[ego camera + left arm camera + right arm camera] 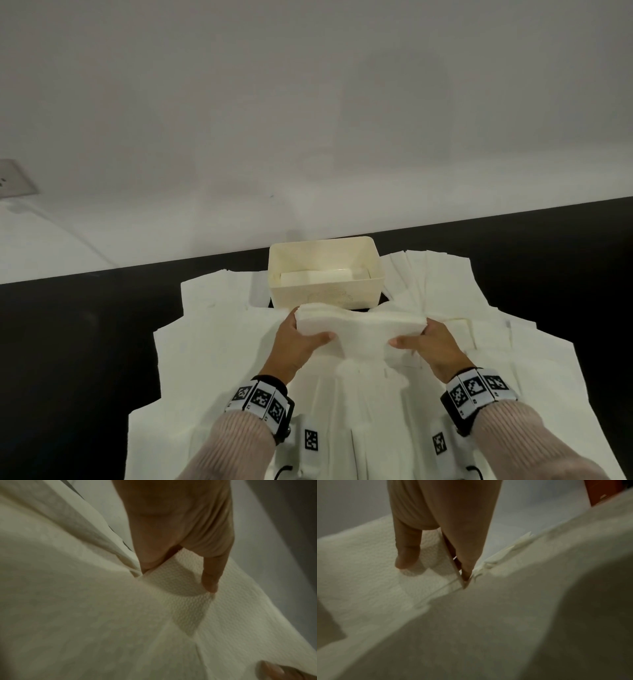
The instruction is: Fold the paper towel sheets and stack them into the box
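While both hands grip it, a folded paper towel sheet (356, 327) hangs just below the box (324, 274) in the centre of the head view, sagging a little in its middle. At the sheet's left end the left hand (297, 342) holds it with the thumb lying on top and the fingers tucked underneath; the right hand (435, 346) grips the right end the same way. In the left wrist view the left thumb (210, 578) presses on the embossed paper and the other fingers disappear under the fold. Seen from the right wrist, the right thumb (407, 553) rests on the paper's top face while the fingers (467, 555) pinch the edge from below.

A cream, open-topped rectangular box stands upright on the black worktop (78, 329), near the worktop's far edge, above the hands in the frame. Inside it, flat on the bottom, lies a folded white towel (323, 277); whether it is one sheet or several I cannot tell. It reaches well below the rim.

Unfolded loose sheets (219, 349) cover the worktop around and below the box, overlapping one another and spreading to the lower left and right of the frame. Both wrists carry bands with black-and-white square markers (262, 399), above pale pink ribbed sleeves (236, 445). A wall socket (13, 178) sits at the left edge of the frame.
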